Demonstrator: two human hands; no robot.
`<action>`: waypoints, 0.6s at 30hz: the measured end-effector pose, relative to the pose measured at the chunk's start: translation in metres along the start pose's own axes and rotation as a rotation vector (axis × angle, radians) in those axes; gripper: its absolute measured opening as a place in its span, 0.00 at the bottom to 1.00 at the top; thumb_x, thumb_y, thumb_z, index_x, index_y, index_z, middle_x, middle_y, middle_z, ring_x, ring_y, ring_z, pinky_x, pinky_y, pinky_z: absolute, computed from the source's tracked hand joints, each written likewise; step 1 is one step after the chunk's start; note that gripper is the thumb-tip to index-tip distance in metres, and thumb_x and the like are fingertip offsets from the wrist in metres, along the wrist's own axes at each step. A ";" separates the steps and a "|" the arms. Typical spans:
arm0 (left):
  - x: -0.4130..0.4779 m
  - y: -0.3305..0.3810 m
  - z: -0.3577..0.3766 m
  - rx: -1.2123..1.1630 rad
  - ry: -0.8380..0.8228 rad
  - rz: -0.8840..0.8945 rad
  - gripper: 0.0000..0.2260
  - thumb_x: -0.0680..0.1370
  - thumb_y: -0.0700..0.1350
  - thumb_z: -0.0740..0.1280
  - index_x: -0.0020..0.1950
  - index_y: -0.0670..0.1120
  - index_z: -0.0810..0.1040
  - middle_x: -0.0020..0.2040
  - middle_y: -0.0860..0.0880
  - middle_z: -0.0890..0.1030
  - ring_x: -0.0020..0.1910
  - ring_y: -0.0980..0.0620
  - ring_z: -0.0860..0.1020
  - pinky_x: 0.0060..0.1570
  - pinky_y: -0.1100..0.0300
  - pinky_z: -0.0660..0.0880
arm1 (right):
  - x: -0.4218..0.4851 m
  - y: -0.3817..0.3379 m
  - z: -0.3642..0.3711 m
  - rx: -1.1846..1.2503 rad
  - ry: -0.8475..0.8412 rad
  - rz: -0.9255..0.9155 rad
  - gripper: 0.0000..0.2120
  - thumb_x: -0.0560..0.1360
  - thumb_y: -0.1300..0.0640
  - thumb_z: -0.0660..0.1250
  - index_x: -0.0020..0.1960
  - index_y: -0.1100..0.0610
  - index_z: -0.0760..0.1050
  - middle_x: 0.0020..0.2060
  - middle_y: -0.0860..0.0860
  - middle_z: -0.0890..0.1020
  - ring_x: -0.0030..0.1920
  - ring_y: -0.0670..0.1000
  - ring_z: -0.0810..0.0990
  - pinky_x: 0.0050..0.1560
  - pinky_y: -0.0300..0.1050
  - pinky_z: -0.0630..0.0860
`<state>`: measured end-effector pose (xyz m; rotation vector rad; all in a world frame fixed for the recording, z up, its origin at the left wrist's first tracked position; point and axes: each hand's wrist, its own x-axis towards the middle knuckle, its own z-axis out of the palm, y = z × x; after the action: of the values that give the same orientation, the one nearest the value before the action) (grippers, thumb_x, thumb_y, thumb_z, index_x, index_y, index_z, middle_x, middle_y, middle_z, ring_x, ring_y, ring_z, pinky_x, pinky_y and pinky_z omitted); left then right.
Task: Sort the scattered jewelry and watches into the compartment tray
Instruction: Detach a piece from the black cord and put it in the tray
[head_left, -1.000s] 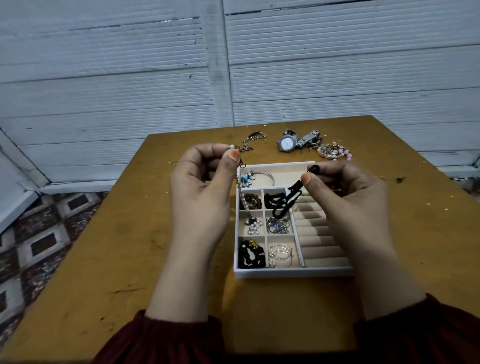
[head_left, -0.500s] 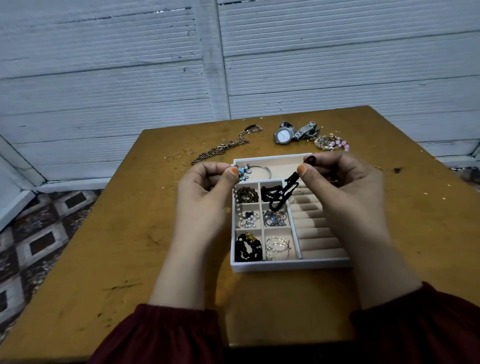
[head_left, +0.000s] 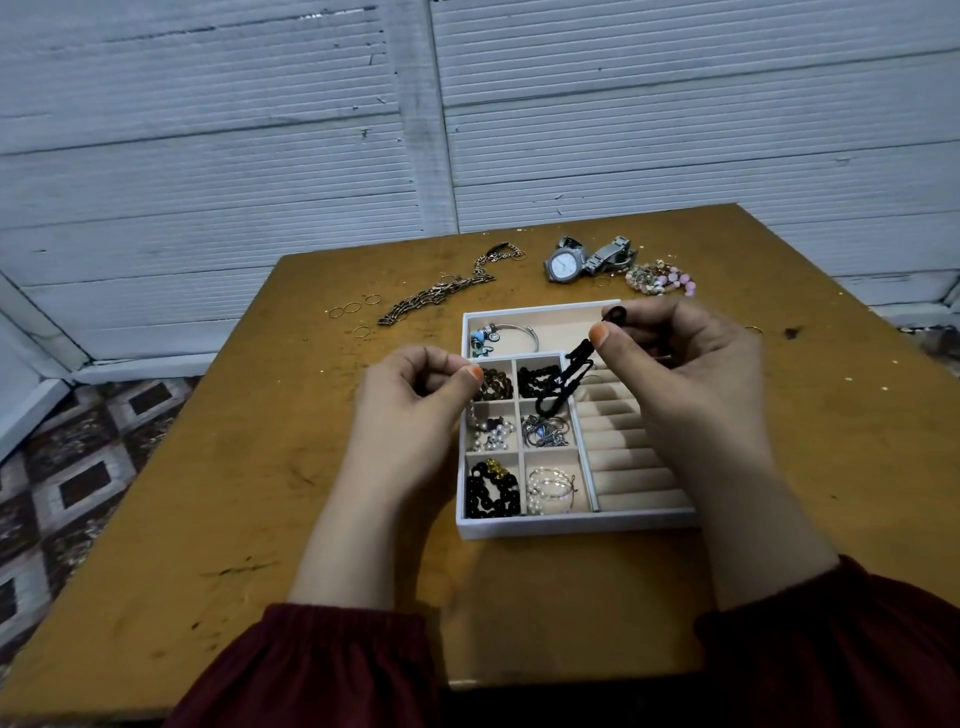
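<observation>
While the right hand (head_left: 675, 364) is pinching a black braided cord (head_left: 563, 379) over the white compartment tray (head_left: 571, 522), the left hand (head_left: 415, 395) is pinching a pale bead strand (head_left: 491, 434) dangling into a left cell. Lowering each slowly is probably keeping it coiling inside one cell.

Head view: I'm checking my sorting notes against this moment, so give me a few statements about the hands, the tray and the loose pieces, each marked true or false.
1. The right hand pinches a black cord that dangles over the tray. True.
2. The watches lie inside the tray. False: the watches lie on the table, beyond the tray's far edge.
3. The left hand lies flat and open on the table. False: the left hand pinches a beaded strand that reaches down into a left compartment.
4. A silver bangle lies in the tray's long far compartment. True.
</observation>
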<state>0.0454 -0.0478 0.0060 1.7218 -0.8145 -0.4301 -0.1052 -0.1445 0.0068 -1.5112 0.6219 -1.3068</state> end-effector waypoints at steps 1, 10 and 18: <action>0.000 -0.001 0.000 0.014 -0.013 0.004 0.02 0.75 0.40 0.70 0.43 0.42 0.80 0.31 0.51 0.75 0.27 0.62 0.70 0.29 0.69 0.69 | 0.000 0.000 0.000 0.001 -0.001 0.000 0.08 0.71 0.66 0.72 0.42 0.53 0.79 0.34 0.46 0.81 0.37 0.41 0.79 0.37 0.31 0.74; 0.001 -0.007 -0.002 0.185 -0.101 0.046 0.04 0.73 0.41 0.73 0.39 0.47 0.81 0.27 0.54 0.77 0.26 0.63 0.72 0.29 0.72 0.68 | -0.001 -0.001 0.000 0.001 0.005 0.027 0.07 0.71 0.65 0.73 0.42 0.54 0.79 0.35 0.48 0.82 0.36 0.41 0.79 0.37 0.32 0.74; 0.003 -0.014 0.000 0.398 -0.112 0.050 0.05 0.70 0.47 0.75 0.36 0.50 0.81 0.27 0.55 0.75 0.29 0.56 0.72 0.35 0.61 0.70 | -0.001 -0.001 0.001 -0.010 0.001 0.016 0.08 0.71 0.66 0.73 0.41 0.53 0.79 0.35 0.47 0.81 0.37 0.42 0.78 0.39 0.32 0.74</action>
<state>0.0518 -0.0475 -0.0069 2.0510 -1.0774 -0.3485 -0.1052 -0.1428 0.0075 -1.5106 0.6411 -1.2939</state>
